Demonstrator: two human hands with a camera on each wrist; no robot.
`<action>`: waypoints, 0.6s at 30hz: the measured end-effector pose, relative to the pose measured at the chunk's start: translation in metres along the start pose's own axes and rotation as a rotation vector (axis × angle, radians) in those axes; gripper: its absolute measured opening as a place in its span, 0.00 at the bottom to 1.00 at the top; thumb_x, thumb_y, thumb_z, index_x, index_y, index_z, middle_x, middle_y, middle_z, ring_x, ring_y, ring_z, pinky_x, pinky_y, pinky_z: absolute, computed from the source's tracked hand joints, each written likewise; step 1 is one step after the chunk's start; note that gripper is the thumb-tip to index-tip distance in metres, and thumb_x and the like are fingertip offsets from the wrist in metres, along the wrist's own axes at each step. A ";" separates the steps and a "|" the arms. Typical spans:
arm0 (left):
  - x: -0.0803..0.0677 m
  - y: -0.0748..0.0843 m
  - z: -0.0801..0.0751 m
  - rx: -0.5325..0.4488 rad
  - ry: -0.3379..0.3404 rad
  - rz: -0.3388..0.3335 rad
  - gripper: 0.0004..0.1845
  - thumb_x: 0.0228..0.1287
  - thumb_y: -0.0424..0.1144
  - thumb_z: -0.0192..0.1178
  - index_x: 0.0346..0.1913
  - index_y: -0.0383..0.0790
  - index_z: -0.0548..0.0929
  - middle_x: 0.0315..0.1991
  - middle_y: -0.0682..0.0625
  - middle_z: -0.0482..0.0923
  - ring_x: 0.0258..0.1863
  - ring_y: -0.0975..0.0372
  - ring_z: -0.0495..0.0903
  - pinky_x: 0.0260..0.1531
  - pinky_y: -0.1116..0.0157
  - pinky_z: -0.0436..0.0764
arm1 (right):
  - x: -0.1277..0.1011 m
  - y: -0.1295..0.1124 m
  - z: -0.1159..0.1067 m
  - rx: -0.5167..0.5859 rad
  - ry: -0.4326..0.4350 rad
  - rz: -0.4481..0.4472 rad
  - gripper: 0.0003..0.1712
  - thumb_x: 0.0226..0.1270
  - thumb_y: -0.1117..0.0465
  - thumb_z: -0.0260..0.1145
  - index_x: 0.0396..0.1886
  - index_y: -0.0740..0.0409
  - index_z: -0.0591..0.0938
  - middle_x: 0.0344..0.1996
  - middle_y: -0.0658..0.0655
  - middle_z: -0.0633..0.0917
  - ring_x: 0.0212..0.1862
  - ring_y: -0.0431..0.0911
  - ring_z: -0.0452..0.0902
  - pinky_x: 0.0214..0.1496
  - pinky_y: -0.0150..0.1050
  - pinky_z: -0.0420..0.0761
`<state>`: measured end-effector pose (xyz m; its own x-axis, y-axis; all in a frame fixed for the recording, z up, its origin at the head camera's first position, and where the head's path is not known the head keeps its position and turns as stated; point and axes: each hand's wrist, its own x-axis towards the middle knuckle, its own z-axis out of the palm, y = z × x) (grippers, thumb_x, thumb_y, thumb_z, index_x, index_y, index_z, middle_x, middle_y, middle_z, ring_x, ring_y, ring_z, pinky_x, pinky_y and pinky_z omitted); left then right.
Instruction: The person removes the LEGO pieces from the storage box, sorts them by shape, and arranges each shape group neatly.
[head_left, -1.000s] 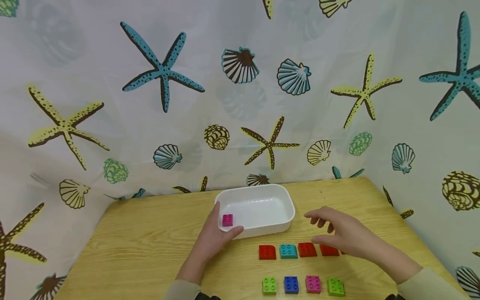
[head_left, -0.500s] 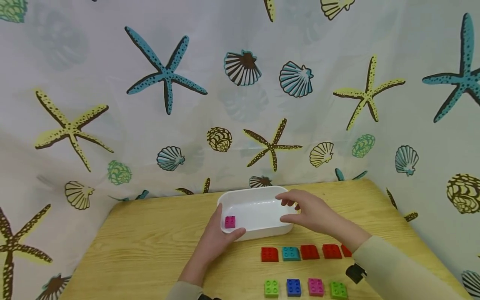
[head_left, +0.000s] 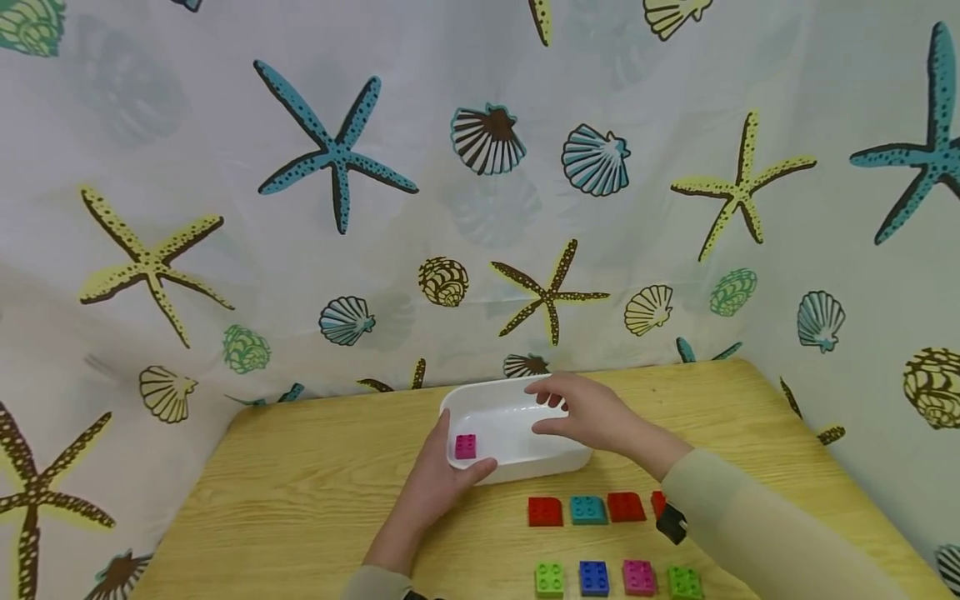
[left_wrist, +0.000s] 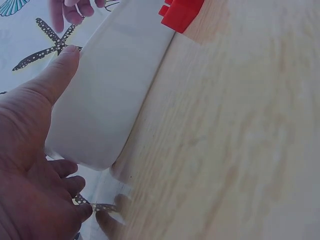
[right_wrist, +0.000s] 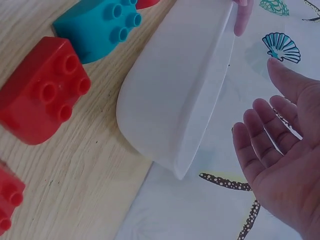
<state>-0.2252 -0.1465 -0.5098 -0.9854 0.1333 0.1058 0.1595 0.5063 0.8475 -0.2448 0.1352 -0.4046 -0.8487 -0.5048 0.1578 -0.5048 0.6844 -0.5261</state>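
A white plastic tub (head_left: 517, 471) stands toward the back of the table, with one pink toy brick (head_left: 465, 447) inside at its left end. My left hand (head_left: 442, 471) grips that end, thumb along the front rim; in the left wrist view the thumb (left_wrist: 57, 77) lies at the rim and the fingers curl around the tub's end. Over the tub's right half hovers my right hand (head_left: 581, 410), thumb and fingers apart. The right wrist view shows its palm and loosely bent fingers (right_wrist: 265, 135) holding nothing, beside the tub's wall (right_wrist: 165, 85).
Before the tub runs a row with a red brick (head_left: 545, 512), a teal brick (head_left: 588, 510) and more red ones (head_left: 626, 507), partly hidden by the right sleeve. Nearer lie green (head_left: 549, 580), blue (head_left: 594, 577) and pink bricks (head_left: 639, 577). A patterned curtain (head_left: 420, 208) hangs behind.
My right hand has moved left from above the red bricks to over the tub, its fingers staying apart. The left hand keeps its grip, and the view has shifted slightly.
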 end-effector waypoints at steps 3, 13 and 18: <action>0.000 0.001 0.000 0.011 -0.001 0.000 0.64 0.65 0.53 0.82 0.90 0.35 0.49 0.85 0.33 0.60 0.80 0.37 0.65 0.78 0.35 0.65 | 0.007 0.000 0.005 0.007 -0.010 0.000 0.30 0.74 0.53 0.79 0.71 0.56 0.85 0.56 0.58 0.89 0.57 0.56 0.84 0.60 0.50 0.86; -0.002 0.002 -0.001 -0.003 0.005 0.002 0.63 0.65 0.52 0.82 0.90 0.37 0.51 0.83 0.35 0.63 0.78 0.39 0.69 0.77 0.35 0.68 | 0.031 -0.002 0.024 0.007 -0.040 -0.022 0.29 0.72 0.55 0.81 0.69 0.60 0.86 0.55 0.58 0.90 0.56 0.55 0.85 0.60 0.49 0.86; -0.003 -0.001 -0.002 0.012 0.009 -0.009 0.63 0.65 0.54 0.82 0.90 0.38 0.51 0.84 0.35 0.62 0.78 0.38 0.69 0.76 0.35 0.69 | 0.043 0.000 0.035 0.006 -0.062 -0.034 0.29 0.72 0.54 0.81 0.68 0.60 0.86 0.55 0.58 0.90 0.55 0.52 0.85 0.61 0.48 0.86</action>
<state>-0.2229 -0.1486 -0.5101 -0.9873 0.1209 0.1033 0.1515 0.5177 0.8421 -0.2757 0.0952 -0.4273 -0.8196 -0.5593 0.1242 -0.5322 0.6630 -0.5265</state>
